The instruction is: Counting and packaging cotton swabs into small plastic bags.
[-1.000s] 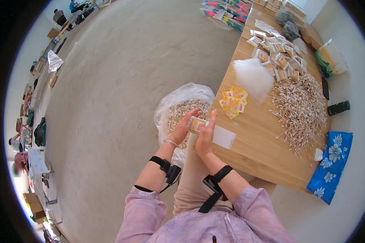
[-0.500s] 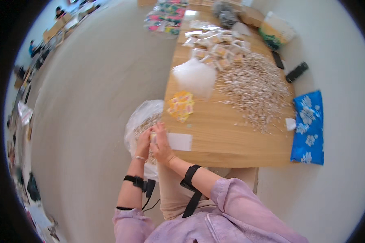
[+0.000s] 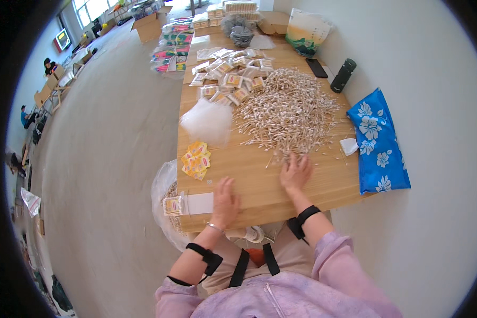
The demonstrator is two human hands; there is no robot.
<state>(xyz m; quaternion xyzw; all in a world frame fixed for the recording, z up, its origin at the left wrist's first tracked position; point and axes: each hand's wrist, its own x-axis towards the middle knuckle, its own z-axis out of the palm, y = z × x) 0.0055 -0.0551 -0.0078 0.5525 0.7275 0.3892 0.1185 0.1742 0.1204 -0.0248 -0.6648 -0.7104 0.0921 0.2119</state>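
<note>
A large loose pile of cotton swabs [image 3: 291,108] covers the middle right of the wooden table [image 3: 249,180]. My right hand [image 3: 296,172] reaches to the near edge of that pile, its fingers spread and touching the closest swabs. Over the table's near left part is my left hand [image 3: 225,204], fingers stretched out and holding nothing, beside a white card strip [image 3: 199,203]. At the strip's left end, by the table edge, lies a small packet of cotton swabs [image 3: 172,206] with a yellowish label. Yellow printed cards [image 3: 196,160] form a small heap farther off.
Clear plastic sleeves [image 3: 206,122] and filled swab packets [image 3: 230,79] lie along the far left. Below the left edge hangs a clear bag of swabs [image 3: 161,185]. A blue flowered pouch [image 3: 379,143], a black bottle [image 3: 344,76] and a phone [image 3: 316,68] line the right side.
Both hands have moved right from the table's left edge, where they were together around a small packet. The packet now lies by the white strip, and my hands are apart. The view has shifted.
</note>
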